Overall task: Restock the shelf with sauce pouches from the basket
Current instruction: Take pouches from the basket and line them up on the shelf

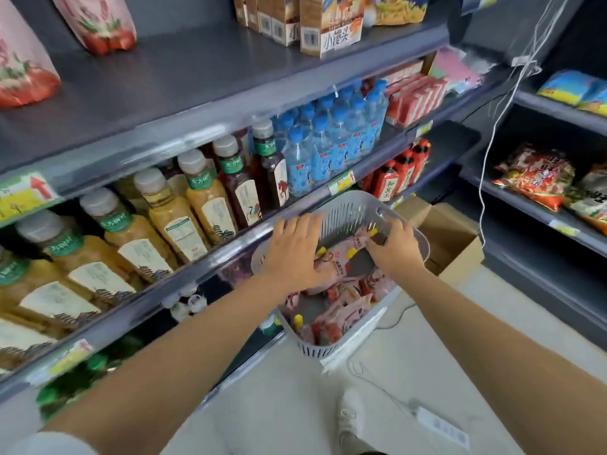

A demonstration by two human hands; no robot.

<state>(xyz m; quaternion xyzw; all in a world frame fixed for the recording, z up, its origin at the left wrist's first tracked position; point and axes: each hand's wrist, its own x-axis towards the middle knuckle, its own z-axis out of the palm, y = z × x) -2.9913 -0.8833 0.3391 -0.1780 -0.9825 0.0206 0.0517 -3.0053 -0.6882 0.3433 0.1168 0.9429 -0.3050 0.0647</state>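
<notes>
Mostly grey shop shelves, pale floor; basket w/ pouches.

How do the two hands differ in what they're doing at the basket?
The left hand lies palm down with fingers fairly straight on a pouch; the right hand curls its fingers round a second pouch. The left hand is by the shelf-side rim, the right hand nearer the far rim. Both reach into the basket.

This is a small grocery shop. Dark metal shelves carry rows of identical tea bottles, water bottles, snack bags and cartons, with price tags clipped along the shelf edges.
</notes>
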